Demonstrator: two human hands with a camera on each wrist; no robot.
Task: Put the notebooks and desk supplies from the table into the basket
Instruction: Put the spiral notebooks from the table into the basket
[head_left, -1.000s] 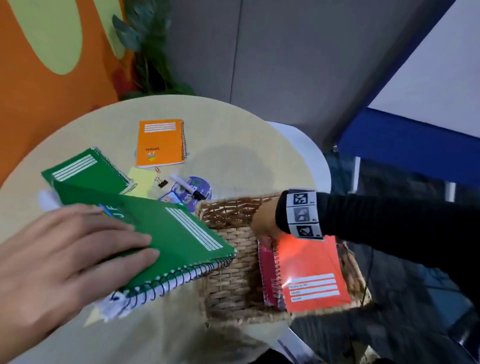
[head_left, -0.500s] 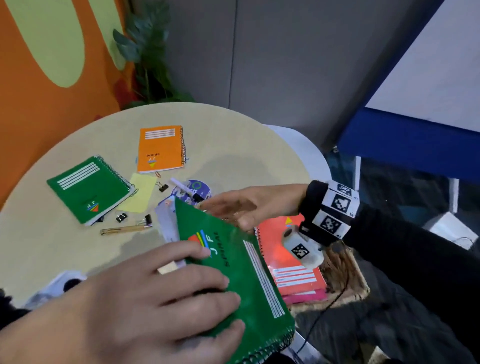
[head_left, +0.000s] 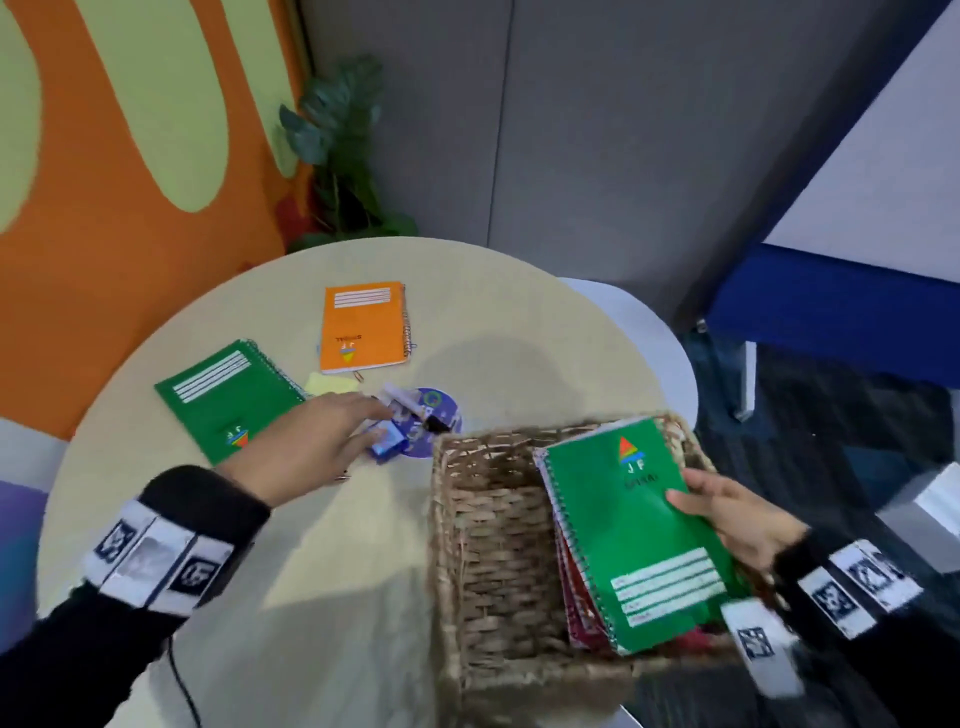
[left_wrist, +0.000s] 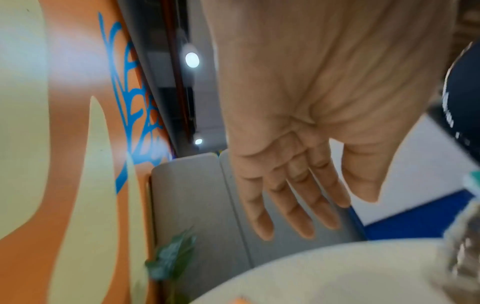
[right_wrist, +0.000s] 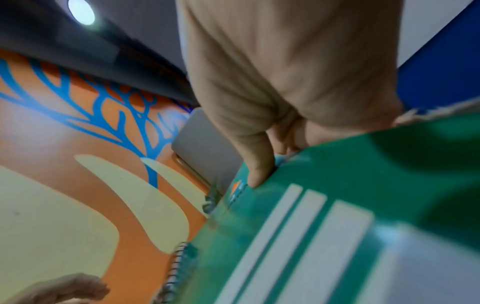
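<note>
Right hand (head_left: 737, 522) grips green notebook (head_left: 641, 530) in basket (head_left: 483, 545), leaning on other notebooks, long axis near-to-far, logo end far. Left hand (head_left: 306, 441) fingers straight, over counter (head_left: 519, 332) supplies.

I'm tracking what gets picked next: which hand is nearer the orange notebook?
Left. The left hand reaches over the table just short of the orange notebook; the right hand is at the basket.

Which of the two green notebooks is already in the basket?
The green notebook gripped by the right hand, leaning on the notebook stack inside the basket. The other green notebook lies flat on the table.
</note>
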